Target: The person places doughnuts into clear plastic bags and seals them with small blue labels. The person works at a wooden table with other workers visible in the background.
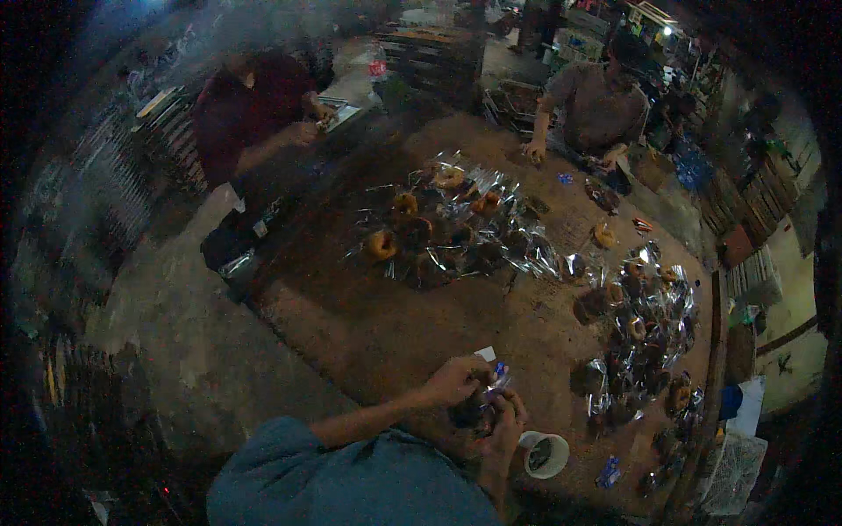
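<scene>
Near the table's front edge, my left hand (460, 381) and my right hand (507, 416) come together with fingers closed. Both pinch the gathered top of a clear plastic bag (498, 382) that carries a bit of blue and white. A dark rounded shape (465, 414) shows below my left hand, apparently inside the bag; its kind is too dim to make out. Just right of my right hand stands a white tub (546, 456) with something dark inside. A small white piece (485, 354) lies beyond my left fingers.
Plastic-wrapped ring-shaped pieces (381, 245) cover the brown table's (351, 326) middle, with another wrapped pile (645, 329) along its right. Small blue pieces (608, 472) lie at the front right. Two people (254, 114) (601, 105) work across the table. A bottle (377, 61) stands behind.
</scene>
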Motion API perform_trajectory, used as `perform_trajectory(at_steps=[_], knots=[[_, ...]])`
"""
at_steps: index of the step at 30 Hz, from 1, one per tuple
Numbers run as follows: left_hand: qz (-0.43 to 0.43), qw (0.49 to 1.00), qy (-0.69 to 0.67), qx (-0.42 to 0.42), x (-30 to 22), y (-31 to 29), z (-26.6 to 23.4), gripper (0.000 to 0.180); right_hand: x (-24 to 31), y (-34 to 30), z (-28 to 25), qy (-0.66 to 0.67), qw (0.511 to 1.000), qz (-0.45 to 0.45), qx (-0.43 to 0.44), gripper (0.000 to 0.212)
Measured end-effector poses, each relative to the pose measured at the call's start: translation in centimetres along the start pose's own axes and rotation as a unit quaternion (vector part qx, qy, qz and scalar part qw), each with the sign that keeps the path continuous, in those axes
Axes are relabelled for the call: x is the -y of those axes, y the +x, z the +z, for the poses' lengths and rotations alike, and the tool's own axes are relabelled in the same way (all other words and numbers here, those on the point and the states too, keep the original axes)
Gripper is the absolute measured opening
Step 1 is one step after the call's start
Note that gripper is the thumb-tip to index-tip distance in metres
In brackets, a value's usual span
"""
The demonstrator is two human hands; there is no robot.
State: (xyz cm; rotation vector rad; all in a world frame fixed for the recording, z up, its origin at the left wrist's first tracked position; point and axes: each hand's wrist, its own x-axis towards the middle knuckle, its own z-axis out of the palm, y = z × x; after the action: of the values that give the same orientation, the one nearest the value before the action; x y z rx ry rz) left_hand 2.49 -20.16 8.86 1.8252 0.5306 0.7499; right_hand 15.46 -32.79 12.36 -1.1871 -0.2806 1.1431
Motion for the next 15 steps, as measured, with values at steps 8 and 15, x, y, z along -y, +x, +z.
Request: perform_trajectory(at_steps=[8, 15], knots=[[-0.202, 0.977, 0.003, -0.061, -3.5, -0.7, 1.7, 0.035, -0.7, 0.9, -2.2, -0.158, 0.981, -0.078, 0.077, 0.038], [-0.274, 0.936, -0.206, 0.079, -5.1, -0.1, -1.7, 0.037, 1.5, 1.7, -1.7, -0.035, 0.996, -0.070, -0.046, 0.014]])
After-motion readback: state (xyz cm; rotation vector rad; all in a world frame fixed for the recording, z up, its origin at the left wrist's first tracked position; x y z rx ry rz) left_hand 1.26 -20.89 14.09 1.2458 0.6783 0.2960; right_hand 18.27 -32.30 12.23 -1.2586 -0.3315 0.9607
